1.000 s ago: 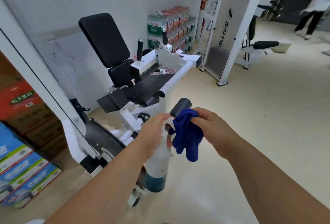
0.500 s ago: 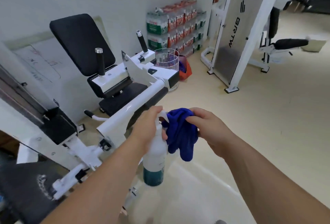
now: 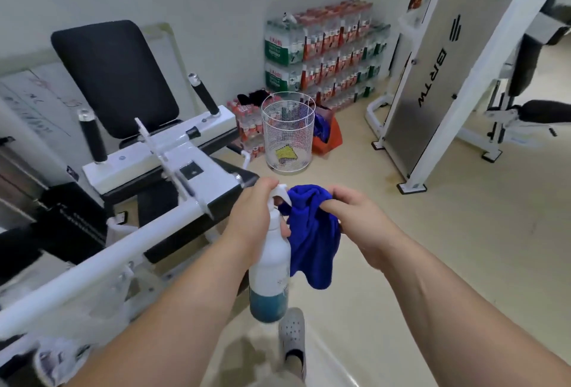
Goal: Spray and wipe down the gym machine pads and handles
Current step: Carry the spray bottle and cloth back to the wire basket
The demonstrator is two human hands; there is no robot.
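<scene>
My left hand point(image 3: 251, 215) grips the neck of a white spray bottle point(image 3: 268, 272) with teal liquid at its bottom, its nozzle pointing right at a blue cloth point(image 3: 312, 235). My right hand point(image 3: 355, 216) pinches that cloth, which hangs bunched beside the bottle. To the left stands the white gym machine point(image 3: 160, 158) with a black back pad point(image 3: 116, 76), a black seat pad point(image 3: 173, 201) and two black upright handles point(image 3: 92, 136) point(image 3: 205, 96). A long white bar point(image 3: 102, 260) of the machine runs below my left forearm.
A white wire basket point(image 3: 287, 131) stands on the floor ahead, an orange bag point(image 3: 329, 135) beside it. Stacked cases of bottles point(image 3: 321, 50) line the wall. A second white machine point(image 3: 432, 71) with a bench point(image 3: 540, 111) is at the right. My grey shoe point(image 3: 292, 337) is below.
The view has shifted right and downward, bringing the wire basket and machine handles closer to centre. Both hands keep the same hold on bottle and cloth.
</scene>
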